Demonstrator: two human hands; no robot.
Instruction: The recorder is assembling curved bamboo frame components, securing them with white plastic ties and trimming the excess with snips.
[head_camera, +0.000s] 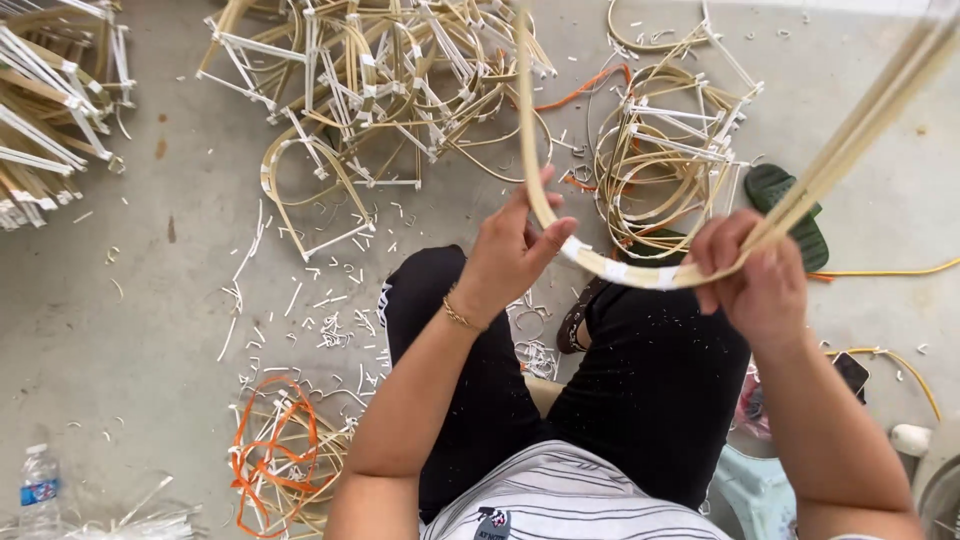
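A person sits on a grey concrete floor (140, 330), seen from above, legs in black trousers stretched forward. Both hands hold one bent bundle of cane strips (640, 272), pale yellow, bound at the curve with white tape.

The left hand (510, 255) is closed around the bundle where it turns upward, thumb pressed along the inside of the bend, fingers wrapped behind. The right hand (755, 275) is clamped on the other end of the curve, where several long strips run up and away to the upper right corner. The bend hangs above the knees, touching neither the floor nor the legs.

To shape this well, it seems best to keep the two grips close on either side of the taped stretch, so the strips bend together rather than splay, and to press steadily with the thumb instead of jerking, since cane may crack at a sharp kink.

Ahead lies a tangled pile of finished frames (370, 90), and a second pile of loops (665, 160) sits just beyond the right knee. White tape scraps (330, 330) litter the floor. A water bottle (40, 490) stands at lower left.
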